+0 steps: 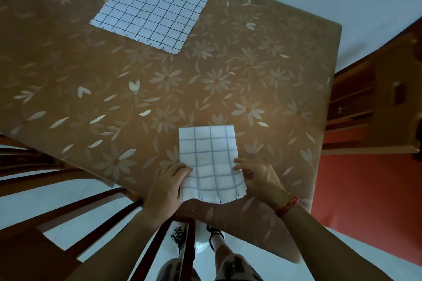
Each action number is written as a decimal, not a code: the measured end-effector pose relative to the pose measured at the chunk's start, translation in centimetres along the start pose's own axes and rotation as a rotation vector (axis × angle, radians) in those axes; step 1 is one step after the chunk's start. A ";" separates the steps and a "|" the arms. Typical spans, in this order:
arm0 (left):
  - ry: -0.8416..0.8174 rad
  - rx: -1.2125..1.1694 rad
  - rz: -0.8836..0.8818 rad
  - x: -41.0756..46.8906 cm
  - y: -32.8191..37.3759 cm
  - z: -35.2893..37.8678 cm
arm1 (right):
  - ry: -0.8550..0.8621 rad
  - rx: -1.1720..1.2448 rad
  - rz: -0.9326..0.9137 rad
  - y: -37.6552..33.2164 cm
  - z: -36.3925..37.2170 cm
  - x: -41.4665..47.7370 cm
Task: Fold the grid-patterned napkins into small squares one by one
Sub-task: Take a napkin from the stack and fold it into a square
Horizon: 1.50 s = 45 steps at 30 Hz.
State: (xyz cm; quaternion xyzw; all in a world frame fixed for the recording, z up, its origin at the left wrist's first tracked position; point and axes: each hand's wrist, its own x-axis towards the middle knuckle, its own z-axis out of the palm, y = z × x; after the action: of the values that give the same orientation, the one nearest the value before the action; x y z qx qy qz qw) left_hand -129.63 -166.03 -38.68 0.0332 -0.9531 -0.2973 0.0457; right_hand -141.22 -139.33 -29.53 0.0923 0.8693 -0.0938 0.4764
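1. Left hand (166, 182): at the table's (91, 75) near edge, with its fingers curled together and the tips clamped on the napkin's left edge.
2. Napkin (210, 150): a tall strip between the hands, already folded narrow. Its far end lies flat on the table and its near end rides up in a wave at the near edge. It is white cloth with a thin dark grid, and the cut ends of the lines show along the near hem.
3. Right hand (258, 178): thumb and forefinger are together, pinching the napkin's right edge opposite the other hand. A red thread bracelet (288, 206) circles the wrist.
4. Handling, as I judge it: the napkin is light, soft and limp, so it will sag wherever it is not held. The glossy cover under it may let it slide. Take the two near corners, bring them over to the far corners, and press the crease flat. The grid lines help to square the edges.
5. Chair (68, 212): dark wooden slats stand off the table's left edge.
6. Far napkin (155, 7): it lies open and single-layered at the far edge, well apart from the hands, slightly rippled and not yet folded.
7. Table cover: brown and shiny, printed with pale daisies and leaves.
8. Cabinet (365, 102): reddish wood beyond the right edge.
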 end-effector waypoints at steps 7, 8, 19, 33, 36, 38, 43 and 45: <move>0.081 -0.032 -0.047 0.6 -1.4 0.4 | 0.191 -0.012 -0.544 -0.1 3.0 10.4; 0.110 -0.043 -0.043 0.9 -1.4 0.4 | 0.291 -0.017 -0.605 -1.9 2.2 8.4; -0.007 -0.031 -0.422 3.9 -1.5 -0.8 | 0.478 0.237 -0.552 -5.6 0.8 6.4; 0.049 0.244 -0.024 4.8 -1.9 -1.1 | 0.485 0.253 -0.422 -7.0 0.9 7.9; -0.098 0.359 0.083 5.7 -2.6 -1.2 | 0.505 0.250 -0.427 -7.1 1.1 8.2; -0.178 0.400 0.067 6.3 -3.1 -1.3 | 0.514 0.248 -0.434 -7.1 1.2 8.3; -0.260 0.418 0.035 6.6 -4.0 -1.4 | 0.600 0.227 -0.456 -6.9 1.1 7.7; -0.270 0.432 0.038 6.6 -4.2 -1.3 | 0.731 0.175 -0.516 -7.1 1.3 7.1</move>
State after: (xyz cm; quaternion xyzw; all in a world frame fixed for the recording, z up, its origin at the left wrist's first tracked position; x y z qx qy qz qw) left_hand -135.91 -170.74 -39.57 -0.0155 -0.9924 -0.0876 -0.0845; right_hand -145.69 -145.98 -35.73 -0.0603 0.9638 -0.2436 0.0897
